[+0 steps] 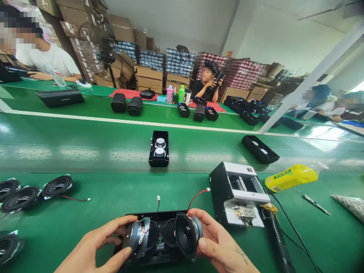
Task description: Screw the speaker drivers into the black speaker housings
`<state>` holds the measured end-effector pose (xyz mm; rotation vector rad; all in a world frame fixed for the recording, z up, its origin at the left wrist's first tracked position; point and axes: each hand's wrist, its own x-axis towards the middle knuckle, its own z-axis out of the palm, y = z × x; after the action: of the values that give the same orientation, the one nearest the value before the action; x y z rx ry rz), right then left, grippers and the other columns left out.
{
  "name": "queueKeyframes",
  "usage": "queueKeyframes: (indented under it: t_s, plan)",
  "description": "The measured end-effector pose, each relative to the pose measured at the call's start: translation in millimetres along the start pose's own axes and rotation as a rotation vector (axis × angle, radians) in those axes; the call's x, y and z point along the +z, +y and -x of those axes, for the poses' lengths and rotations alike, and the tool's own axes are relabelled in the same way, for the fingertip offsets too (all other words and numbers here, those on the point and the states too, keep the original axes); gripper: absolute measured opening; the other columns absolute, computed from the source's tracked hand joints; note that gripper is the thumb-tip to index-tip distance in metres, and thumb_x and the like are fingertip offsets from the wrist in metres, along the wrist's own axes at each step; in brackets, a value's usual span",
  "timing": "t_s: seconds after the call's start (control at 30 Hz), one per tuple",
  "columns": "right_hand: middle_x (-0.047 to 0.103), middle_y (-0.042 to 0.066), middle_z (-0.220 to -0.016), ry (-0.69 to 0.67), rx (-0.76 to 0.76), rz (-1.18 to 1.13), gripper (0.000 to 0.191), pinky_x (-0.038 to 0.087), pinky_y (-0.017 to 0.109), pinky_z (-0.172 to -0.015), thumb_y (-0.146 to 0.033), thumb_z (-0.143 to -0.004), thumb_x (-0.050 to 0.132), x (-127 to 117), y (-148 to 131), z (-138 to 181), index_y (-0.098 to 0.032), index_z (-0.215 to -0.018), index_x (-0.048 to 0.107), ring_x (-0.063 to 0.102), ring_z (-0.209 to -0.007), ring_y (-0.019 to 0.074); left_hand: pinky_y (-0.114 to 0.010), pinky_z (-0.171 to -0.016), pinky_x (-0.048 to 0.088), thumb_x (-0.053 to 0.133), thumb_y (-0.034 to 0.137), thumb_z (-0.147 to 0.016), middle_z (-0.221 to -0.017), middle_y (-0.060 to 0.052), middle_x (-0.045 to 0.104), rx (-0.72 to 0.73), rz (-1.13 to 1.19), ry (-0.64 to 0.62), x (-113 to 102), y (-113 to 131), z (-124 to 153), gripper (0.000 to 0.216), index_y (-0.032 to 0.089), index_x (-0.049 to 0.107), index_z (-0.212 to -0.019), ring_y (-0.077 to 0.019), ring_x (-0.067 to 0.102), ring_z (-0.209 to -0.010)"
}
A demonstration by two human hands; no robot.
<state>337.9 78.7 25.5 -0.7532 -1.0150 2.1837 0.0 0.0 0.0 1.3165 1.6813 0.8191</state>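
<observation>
Head view: left grip (pixel 96 240) clasps the left speaker (pixel 136 239), right grip (pixel 217 240) the right speaker (pixel 186 237), over opposite ends of the black housing (pixel 160 232), whose long axis runs left-right.

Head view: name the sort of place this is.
Probably a loudspeaker assembly workshop: loose speaker drivers lie on the green workbench, an open speaker housing lies beyond, and cardboard cartons stand behind.

A factory assembly workshop: long green worktops (pixel 113 193), piles of cardboard boxes (pixel 149 81), several workers (pixel 55 60), loose speakers (pixel 58 185).
</observation>
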Motion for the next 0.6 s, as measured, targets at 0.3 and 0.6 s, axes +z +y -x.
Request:
queueKeyframes:
  t_s: [0.3,0.6]
  plan:
    - [0.07,0.009,-0.132,0.145,-0.313,1.277,0.046,0.055,0.046,-0.103,-0.019,-0.089,0.071,3.7,1.1,-0.9,-0.026,-0.135,0.064,0.065,-0.121,0.0302,-0.018,-0.093,0.063,0.073,0.034,-0.088,-0.129,0.003,0.078,0.438,-0.481,-0.001,6.1,37.9,-2.2,0.038,0.037,0.075,-0.125,-0.0177,0.08,-0.106]
    - [0.069,0.013,-0.139,-0.036,-0.402,1.824,0.059,0.052,0.047,-0.082,-0.01,-0.091,0.07,7.8,8.9,-7.2,-0.018,-0.146,0.049,0.064,-0.11,0.0339,-0.034,-0.083,0.069,0.066,0.027,-0.09,-0.125,-0.004,0.078,0.476,-0.737,-0.044,27.9,38.9,-7.3,0.038,0.027,0.071,-0.128,-0.0245,0.082,-0.1]
